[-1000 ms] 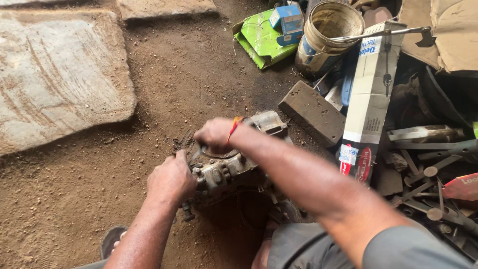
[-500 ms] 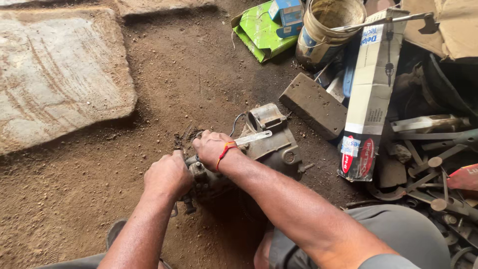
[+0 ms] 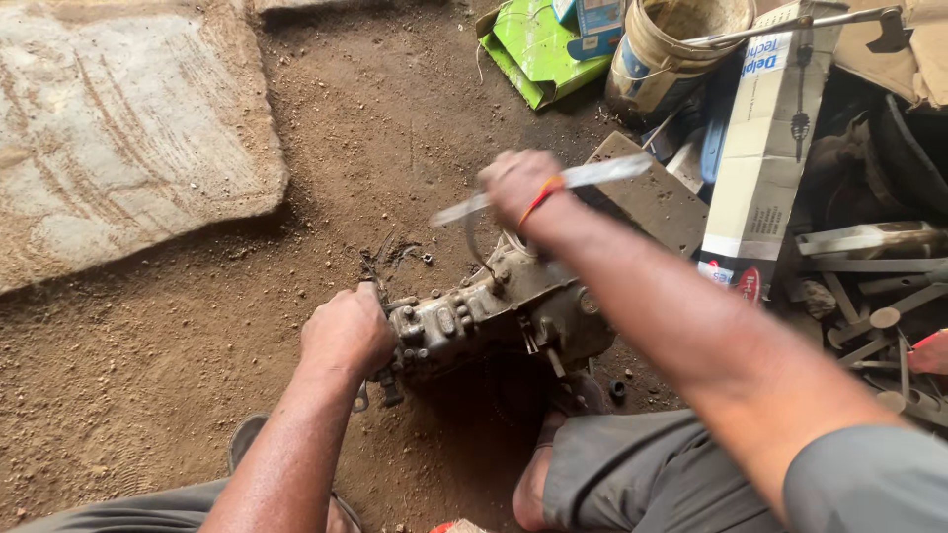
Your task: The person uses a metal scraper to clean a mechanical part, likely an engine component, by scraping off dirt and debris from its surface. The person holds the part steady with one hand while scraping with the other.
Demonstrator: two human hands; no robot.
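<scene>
My left hand [image 3: 346, 331] clamps the near end of a grimy metal engine part [image 3: 494, 316], my fingers wrapped tight over its left side where bolts and small fittings stick out. The part lies on the dirt floor [image 3: 395, 138] close in front of me, between my knees, its long axis running from about 8 o'clock to 2 o'clock, the rounder housing toward the right. My right hand [image 3: 518, 188] is raised above the far end of the part, at 12 o'clock from it, fingers closed around the middle of a long flat metal tool [image 3: 602, 173]. The tool is blurred; one end points toward 9 o'clock and the other toward 3 o'clock, tilted slightly up on the right. It is clear of the part, not touching it. A red band [image 3: 541, 195] circles my right wrist.

A little loose debris and bits of wire [image 3: 390, 257] lie on the floor at 11 o'clock from my left hand. A big flat stone slab [image 3: 118, 128] fills the 10 o'clock corner. At 1 o'clock sit a green carton [image 3: 528, 54] and a dirty bucket [image 3: 662, 54], with a metal rod resting across the bucket's rim. A tall white and blue box [image 3: 765, 148] leans at 2 o'clock, just beside a dark flat block [image 3: 657, 202]. Scrap metal pieces [image 3: 869, 296] pile up at 3 o'clock. My grey trouser leg [image 3: 632, 474] and bare foot [image 3: 533, 484] show at 5 o'clock.
</scene>
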